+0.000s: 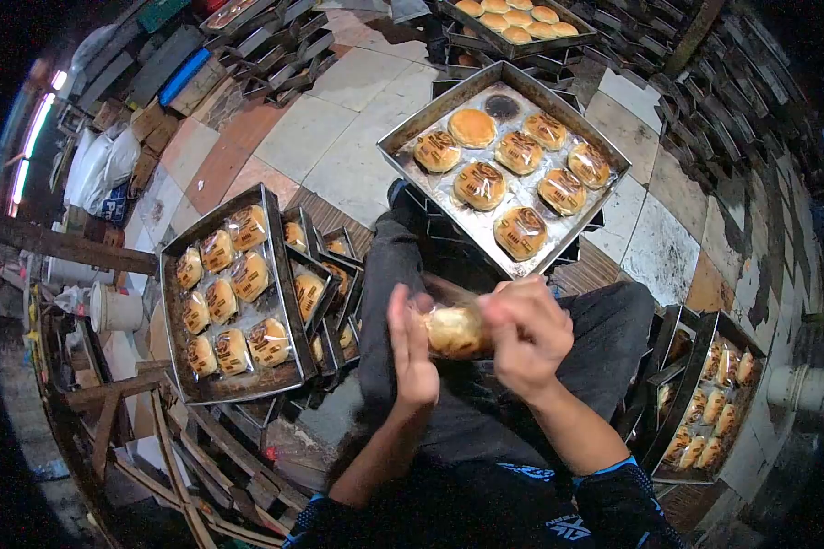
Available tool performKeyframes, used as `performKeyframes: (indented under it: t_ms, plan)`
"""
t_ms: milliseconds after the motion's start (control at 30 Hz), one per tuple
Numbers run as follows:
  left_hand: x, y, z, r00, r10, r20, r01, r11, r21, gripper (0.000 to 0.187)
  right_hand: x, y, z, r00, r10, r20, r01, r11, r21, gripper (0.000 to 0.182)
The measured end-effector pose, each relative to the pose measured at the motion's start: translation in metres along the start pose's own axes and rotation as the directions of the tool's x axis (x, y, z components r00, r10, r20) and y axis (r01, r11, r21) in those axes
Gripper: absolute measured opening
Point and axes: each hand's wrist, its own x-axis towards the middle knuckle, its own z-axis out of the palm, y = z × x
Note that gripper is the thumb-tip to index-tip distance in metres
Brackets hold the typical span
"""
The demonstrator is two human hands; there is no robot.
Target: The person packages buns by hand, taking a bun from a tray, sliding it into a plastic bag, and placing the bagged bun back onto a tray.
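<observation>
Between my two hands, over my lap, is a round bun (455,331) in a clear plastic bag, blurred by motion. My right hand (528,331) has its fingers closed round the bag's right end. My left hand (413,352) is upright at the bun's left side, its fingers stretched out, with the palm turned towards the bag. Just ahead of my hands, a square metal tray (412,169) holds several bagged buns with dark printing and one plain bun (471,128) beside a dark round spot.
A tilted tray (169,320) of bagged buns leans on stacked trays at the left. Another tray (751,403) of bagged buns is at the right. Unwrapped buns fill a tray (577,38) at the top. A white bucket (116,307) stands at the left.
</observation>
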Motion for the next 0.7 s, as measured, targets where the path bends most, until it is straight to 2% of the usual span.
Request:
performKeyframes:
  t_ms: [33,67,100,133,167,200,233,267,300,367,400,433,500,533,567,633,667,700]
  plan:
    - [0.005,0.002,-0.005,1.000,0.005,0.002,-0.005,1.000,0.000,0.050,-0.006,0.000,0.003,0.963,0.266,-0.054,-0.256,0.956,0.141,0.015]
    - [0.012,0.006,-0.016,0.950,0.265,0.168,-0.284,0.954,0.101,0.041,-0.008,0.002,0.006,0.855,0.515,-0.065,-0.478,0.830,0.289,0.014]
    - [0.017,0.017,-0.023,0.813,0.468,0.346,-0.542,0.825,0.157,0.033,-0.005,0.001,0.006,0.853,0.518,-0.063,-0.481,0.827,0.291,0.014]
    - [0.024,0.028,-0.028,0.740,0.560,0.371,-0.671,0.642,0.371,0.025,0.001,-0.002,0.003,0.844,0.537,0.019,-0.519,0.806,0.284,0.013]
    - [0.026,0.053,-0.021,0.690,0.600,0.405,-0.716,0.480,0.507,0.023,0.009,-0.005,-0.001,0.828,0.551,0.106,-0.557,0.785,0.273,0.012]
    - [0.030,0.062,-0.027,0.618,0.686,0.384,-0.764,0.409,0.499,0.018,0.021,-0.006,-0.007,0.897,0.415,0.152,-0.434,0.892,0.128,0.013]
    - [0.034,0.068,-0.033,0.536,0.761,0.366,-0.805,0.330,0.492,0.014,0.043,-0.015,-0.015,0.964,0.165,0.207,-0.151,0.985,-0.082,0.016]
    - [0.039,0.071,-0.036,0.395,0.863,0.315,-0.873,0.246,0.421,0.007,0.041,-0.012,-0.013,0.984,0.052,0.169,-0.036,0.994,-0.101,0.016]
    - [0.047,0.071,-0.043,0.396,0.863,0.313,-0.872,0.246,0.424,0.007,0.039,-0.009,-0.010,0.990,-0.063,0.130,0.080,0.989,-0.127,0.016]
    - [0.061,0.062,-0.063,0.392,0.776,0.494,-0.820,0.051,0.569,0.012,0.008,0.036,0.025,0.991,0.088,0.100,-0.075,0.989,-0.126,0.011]
    - [0.066,0.057,-0.064,0.556,0.696,0.454,-0.733,0.153,0.663,0.014,0.000,0.063,0.042,0.948,0.262,0.180,-0.261,0.965,-0.032,0.006]
    - [0.071,0.050,-0.070,0.551,0.702,0.452,-0.734,0.150,0.662,0.014,-0.013,0.076,0.048,0.902,0.378,0.207,-0.397,0.916,0.060,0.004]
    - [0.075,0.035,-0.089,0.592,0.654,0.470,-0.748,0.228,0.624,0.010,-0.020,0.074,0.053,0.934,0.306,0.183,-0.340,0.920,0.196,0.004]
    - [0.073,0.028,-0.090,0.563,0.721,0.405,-0.765,0.269,0.585,0.007,-0.021,0.071,0.054,0.929,0.316,0.192,-0.353,0.912,0.210,0.010]
    - [0.071,0.027,-0.093,0.577,0.712,0.400,-0.754,0.277,0.595,0.007,-0.023,0.073,0.054,0.923,0.329,0.202,-0.368,0.906,0.207,0.010]
    - [0.076,0.028,-0.092,0.559,0.715,0.419,-0.796,0.320,0.514,0.008,-0.017,0.084,0.055,0.980,0.103,0.171,-0.101,0.995,-0.023,0.016]
    - [0.081,0.028,-0.081,0.520,0.738,0.430,-0.822,0.295,0.487,0.005,-0.012,0.083,0.063,0.985,0.114,0.126,-0.109,0.993,-0.051,0.013]
    - [0.087,0.027,-0.069,0.527,0.734,0.427,-0.818,0.303,0.489,0.005,-0.005,0.085,0.074,0.984,0.121,0.131,-0.115,0.992,-0.055,0.013]
